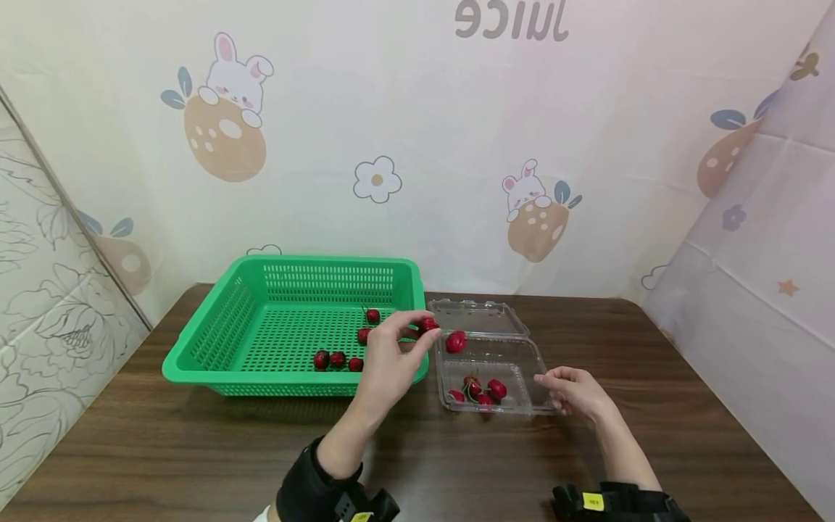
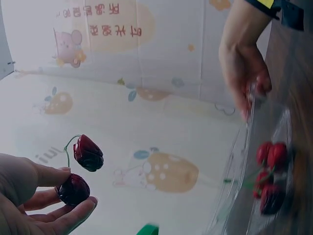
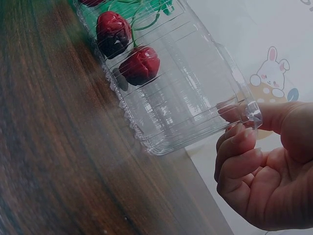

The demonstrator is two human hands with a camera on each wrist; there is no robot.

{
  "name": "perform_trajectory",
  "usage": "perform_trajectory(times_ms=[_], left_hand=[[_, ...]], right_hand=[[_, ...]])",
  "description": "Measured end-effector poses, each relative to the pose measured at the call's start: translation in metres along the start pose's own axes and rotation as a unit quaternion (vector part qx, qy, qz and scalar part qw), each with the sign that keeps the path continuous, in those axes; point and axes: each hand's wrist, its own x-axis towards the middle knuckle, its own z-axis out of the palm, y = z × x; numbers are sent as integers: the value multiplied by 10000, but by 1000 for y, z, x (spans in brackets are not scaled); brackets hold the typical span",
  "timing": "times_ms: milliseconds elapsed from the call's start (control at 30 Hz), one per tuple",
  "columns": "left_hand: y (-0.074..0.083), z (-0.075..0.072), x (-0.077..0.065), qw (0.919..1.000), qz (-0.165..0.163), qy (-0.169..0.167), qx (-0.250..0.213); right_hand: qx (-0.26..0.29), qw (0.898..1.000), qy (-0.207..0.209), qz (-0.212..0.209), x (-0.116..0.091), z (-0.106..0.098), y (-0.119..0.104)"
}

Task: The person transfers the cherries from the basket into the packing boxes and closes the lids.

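Observation:
My left hand (image 1: 389,357) pinches a dark red cherry (image 2: 73,189) between thumb and fingers. A second cherry (image 1: 456,341) hangs from a green stem joined to it, over the clear plastic box (image 1: 522,377). Several red cherries (image 1: 484,391) lie in the near part of this box, some with green stems. The right hand (image 1: 574,391) grips the box's right rim with thumb and curled fingers, also plain in the right wrist view. Beyond the box its clear lid (image 1: 479,319) lies folded back.
A green slotted basket (image 1: 196,368) stands to the left of the box, with several cherries (image 1: 337,359) in its right half. Both containers are on a dark wooden table (image 1: 248,449). A printed curtain (image 1: 430,130) hangs behind the table's back edge.

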Motion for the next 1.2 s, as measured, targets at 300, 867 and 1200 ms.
perform_trajectory(times_ms=[300, 867, 1200], left_hand=[[8, 26, -5, 9992, 4, -324, -219], [-9, 75, -10, 9966, 442, -375, 587], [-29, 86, -10, 9870, 206, -351, 1553]], right_hand=[[14, 10000, 10, 1, 0, -1, 1], [-140, 9998, 121, 14, 2, 1, 2], [-25, 10000, 58, -7, 2, 0, 1]])
